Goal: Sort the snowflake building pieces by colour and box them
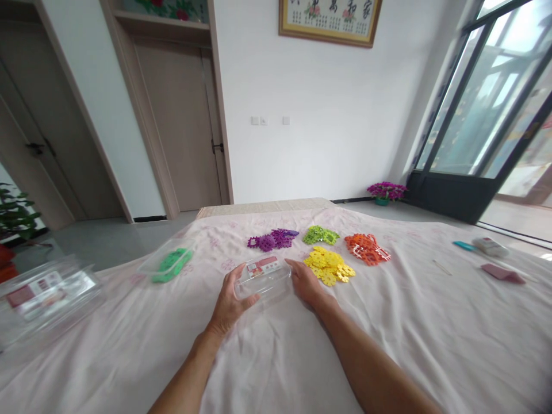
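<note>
Between my two hands is a clear plastic box [264,282] with a red and white label; nothing shows inside it. My left hand [230,299] grips its left side, thumb along the near edge. At the right end, my right hand [304,280] closes on the box's edge. Close beyond my right hand lies a pile of yellow plastic snowflake pieces [328,265]. Behind the box are purple pieces [272,239], with light green pieces [320,234] and orange-red pieces [367,249] further right. To the left, green pieces [173,264] sit in another clear box [149,264].
A stack of labelled clear boxes [47,299] stands at the left edge. On the right of the cloth-covered surface [414,322] lie a pinkish flat item [503,273], a blue item [463,245] and a whitish packet [490,247]. A flower pot [382,201] stands on the floor behind.
</note>
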The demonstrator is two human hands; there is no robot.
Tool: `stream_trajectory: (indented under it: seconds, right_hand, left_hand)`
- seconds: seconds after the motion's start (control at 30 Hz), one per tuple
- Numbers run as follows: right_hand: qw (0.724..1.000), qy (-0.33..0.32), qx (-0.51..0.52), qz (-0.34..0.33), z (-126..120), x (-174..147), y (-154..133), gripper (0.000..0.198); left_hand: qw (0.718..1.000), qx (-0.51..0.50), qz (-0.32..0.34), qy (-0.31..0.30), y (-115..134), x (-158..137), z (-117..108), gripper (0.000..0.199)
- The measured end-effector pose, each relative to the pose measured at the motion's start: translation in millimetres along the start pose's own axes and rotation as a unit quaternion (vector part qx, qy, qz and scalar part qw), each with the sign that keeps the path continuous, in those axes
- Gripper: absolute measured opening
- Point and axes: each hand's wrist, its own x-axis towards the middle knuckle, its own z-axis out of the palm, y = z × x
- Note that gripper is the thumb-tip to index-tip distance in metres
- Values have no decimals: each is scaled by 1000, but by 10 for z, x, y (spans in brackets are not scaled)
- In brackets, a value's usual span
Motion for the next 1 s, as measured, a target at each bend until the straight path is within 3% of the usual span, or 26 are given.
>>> stream_trajectory:
  seconds: [0.13,0.3,0.4,0.53,0.73,1.0]
  right_hand:
    - [993,64,-89,42,-160,15,-8,47]
    - [961,126,-223,108,-403,-17,78,45]
    - [947,110,-268,139,-466,-50,162,50]
    - [941,58,-285,172,-491,-69,235,43]
    - [946,51,-279,155,-467,-60,322,32]
    - [948,133,-254,141,-457,-57,365,31]
  left_hand:
    - [1000,9,13,-14,18,-15,-5,78]
    - [998,4,26,-62,89,-34,-14,78]
    - [996,-3,23,-83,116,-34,-17,77]
    - [992,-6,16,-128,142,-34,5,75]
    - [997,48,23,-64,92,-30,29,72]
    - [995,74,42,-52,4,-14,11,70]
